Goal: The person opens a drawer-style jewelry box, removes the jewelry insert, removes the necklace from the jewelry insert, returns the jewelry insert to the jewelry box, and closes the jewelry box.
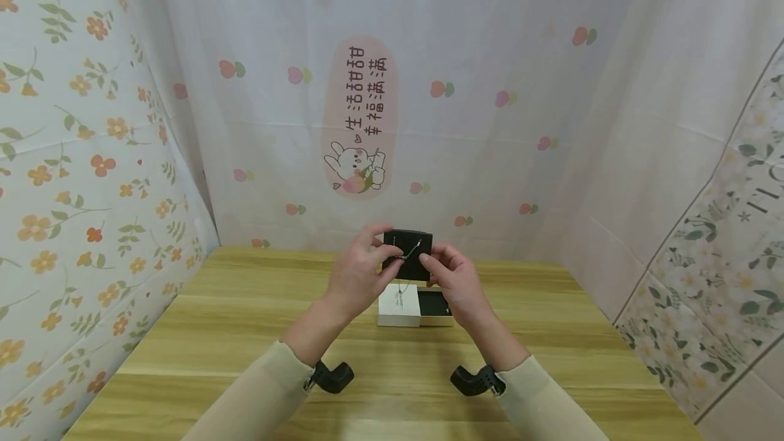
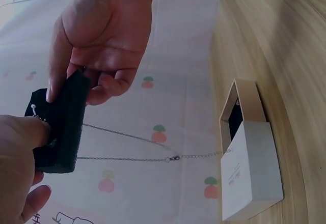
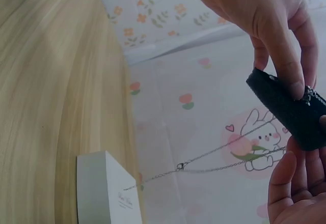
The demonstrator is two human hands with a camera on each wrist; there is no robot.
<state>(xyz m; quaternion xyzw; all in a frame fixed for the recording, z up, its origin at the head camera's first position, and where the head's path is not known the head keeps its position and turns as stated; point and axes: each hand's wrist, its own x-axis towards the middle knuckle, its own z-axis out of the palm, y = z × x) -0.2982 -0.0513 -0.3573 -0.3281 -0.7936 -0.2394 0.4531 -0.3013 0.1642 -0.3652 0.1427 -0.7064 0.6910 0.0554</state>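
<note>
Raised over the table, a black jewelry pad [image 1: 418,269] is held between both hands. The left hand [image 1: 360,271] grips its left side, with the thumb on the front face against the silver chain. At the opposite edge, the right hand [image 1: 456,276] pinches the pad, thumb in front and fingers behind. A silver necklace lies partly across the pad's face; its thin chain hangs below in a loop that ends at a small clasp [image 2: 174,158] and an extender chain [image 2: 201,156]. In the right wrist view, the left fingertips press the pad beside a small sparkling piece [image 3: 308,95].
A white box sleeve [image 1: 398,308] with small print stands on the wooden table [image 1: 275,332] below the hands. Its drawer [image 1: 436,320], lined in black, is slid partly out to the right. Patterned curtains [image 1: 465,141] enclose the table at the back and sides.
</note>
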